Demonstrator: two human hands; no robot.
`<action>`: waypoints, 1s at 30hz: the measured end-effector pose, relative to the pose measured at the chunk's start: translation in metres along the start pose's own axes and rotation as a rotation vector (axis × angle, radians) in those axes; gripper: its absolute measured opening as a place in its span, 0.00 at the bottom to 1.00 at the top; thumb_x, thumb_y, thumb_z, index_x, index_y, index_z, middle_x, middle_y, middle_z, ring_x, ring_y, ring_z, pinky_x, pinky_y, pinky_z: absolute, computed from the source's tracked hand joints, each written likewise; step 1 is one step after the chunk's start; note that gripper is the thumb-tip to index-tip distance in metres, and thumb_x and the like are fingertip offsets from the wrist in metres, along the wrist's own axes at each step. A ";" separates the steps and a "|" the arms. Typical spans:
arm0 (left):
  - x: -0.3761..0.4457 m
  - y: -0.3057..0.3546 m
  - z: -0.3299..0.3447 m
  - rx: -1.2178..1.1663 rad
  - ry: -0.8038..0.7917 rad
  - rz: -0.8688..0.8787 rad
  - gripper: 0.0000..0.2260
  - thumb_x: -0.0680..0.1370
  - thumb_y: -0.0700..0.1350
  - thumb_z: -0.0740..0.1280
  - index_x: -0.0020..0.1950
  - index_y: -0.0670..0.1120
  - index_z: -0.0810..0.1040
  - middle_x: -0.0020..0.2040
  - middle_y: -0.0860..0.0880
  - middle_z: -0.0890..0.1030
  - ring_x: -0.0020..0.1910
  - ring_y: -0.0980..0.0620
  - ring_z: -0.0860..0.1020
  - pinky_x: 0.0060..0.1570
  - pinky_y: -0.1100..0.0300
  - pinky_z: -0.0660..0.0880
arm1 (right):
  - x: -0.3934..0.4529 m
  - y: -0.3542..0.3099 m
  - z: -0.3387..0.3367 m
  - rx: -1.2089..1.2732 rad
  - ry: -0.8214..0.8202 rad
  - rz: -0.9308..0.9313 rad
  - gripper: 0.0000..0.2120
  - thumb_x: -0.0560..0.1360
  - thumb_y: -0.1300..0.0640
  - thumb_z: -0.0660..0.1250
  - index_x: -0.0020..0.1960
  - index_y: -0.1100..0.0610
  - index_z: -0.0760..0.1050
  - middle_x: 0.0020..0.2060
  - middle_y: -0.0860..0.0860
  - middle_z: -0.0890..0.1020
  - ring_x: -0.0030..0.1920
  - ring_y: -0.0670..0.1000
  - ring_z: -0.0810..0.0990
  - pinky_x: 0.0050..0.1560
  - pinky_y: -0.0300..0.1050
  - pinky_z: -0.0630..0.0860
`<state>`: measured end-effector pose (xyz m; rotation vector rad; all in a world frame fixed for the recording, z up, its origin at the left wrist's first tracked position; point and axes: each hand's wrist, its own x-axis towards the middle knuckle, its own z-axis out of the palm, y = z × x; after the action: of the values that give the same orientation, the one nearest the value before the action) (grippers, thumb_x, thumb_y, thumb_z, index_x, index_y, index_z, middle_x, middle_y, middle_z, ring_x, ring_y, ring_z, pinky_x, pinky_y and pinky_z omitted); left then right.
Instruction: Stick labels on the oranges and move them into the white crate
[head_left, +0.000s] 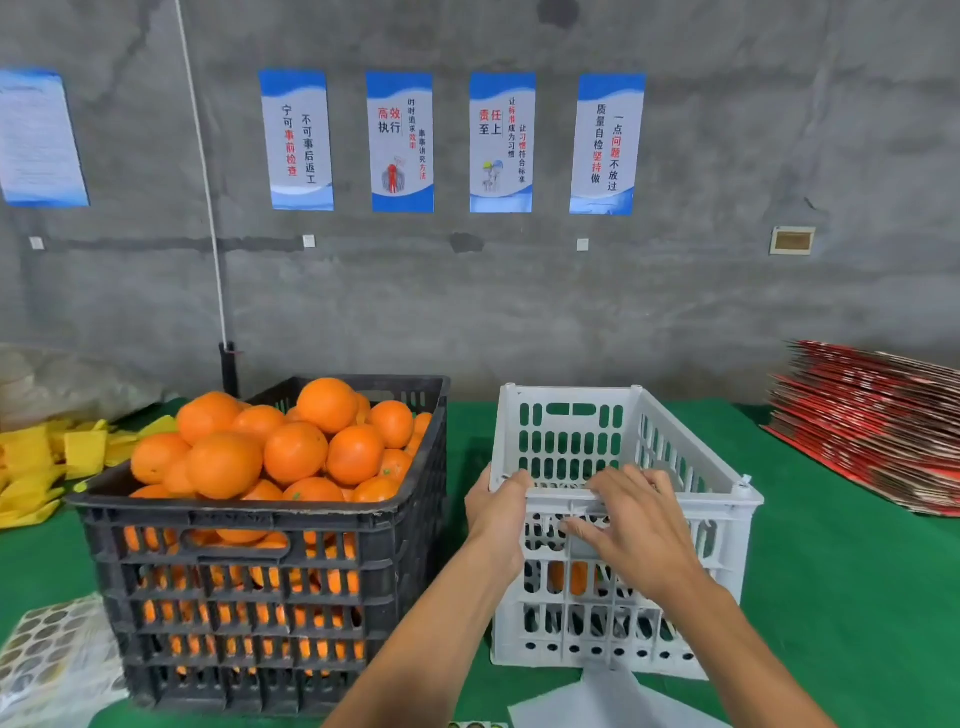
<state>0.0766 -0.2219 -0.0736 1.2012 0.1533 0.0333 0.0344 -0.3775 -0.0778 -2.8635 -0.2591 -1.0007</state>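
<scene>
A black crate (249, 525) on the left is heaped with oranges (296, 452). To its right stands the white crate (696, 467), with an orange (571, 577) showing through its front slots. My left hand (498, 512) grips the white crate's near left corner, thumb over the rim. My right hand (636, 525) lies on the front rim with its fingers spread and lightly bent over the edge. A sheet of round labels (47, 644) lies at the lower left.
The table is covered in green cloth (857, 597). Yellow wrappers (57, 457) lie at the back left. A stack of red flat cartons (878, 421) sits at the right. White paper (602, 696) lies in front of the white crate. A grey wall with posters stands behind.
</scene>
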 end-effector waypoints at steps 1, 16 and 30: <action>0.000 0.000 -0.001 -0.011 -0.012 -0.012 0.14 0.81 0.38 0.67 0.66 0.47 0.81 0.55 0.45 0.85 0.56 0.44 0.83 0.59 0.47 0.80 | 0.000 0.000 0.002 -0.008 -0.001 -0.004 0.22 0.76 0.31 0.63 0.55 0.47 0.76 0.44 0.40 0.76 0.46 0.45 0.70 0.53 0.43 0.59; -0.041 -0.040 -0.118 0.874 -0.273 0.561 0.18 0.86 0.42 0.61 0.76 0.50 0.72 0.69 0.55 0.75 0.67 0.61 0.74 0.66 0.67 0.71 | -0.059 -0.091 0.035 0.203 0.160 -0.365 0.06 0.77 0.59 0.70 0.54 0.58 0.81 0.51 0.50 0.82 0.52 0.52 0.79 0.57 0.48 0.75; -0.086 -0.122 -0.217 1.202 -0.257 0.558 0.13 0.85 0.45 0.61 0.61 0.48 0.84 0.59 0.57 0.82 0.59 0.62 0.75 0.61 0.76 0.65 | -0.151 -0.099 0.103 0.744 -0.605 0.088 0.24 0.77 0.38 0.70 0.67 0.50 0.80 0.67 0.33 0.73 0.66 0.30 0.69 0.61 0.20 0.62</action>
<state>-0.0444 -0.0741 -0.2549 2.3999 -0.4671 0.3061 -0.0379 -0.2843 -0.2488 -2.3480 -0.4293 0.0378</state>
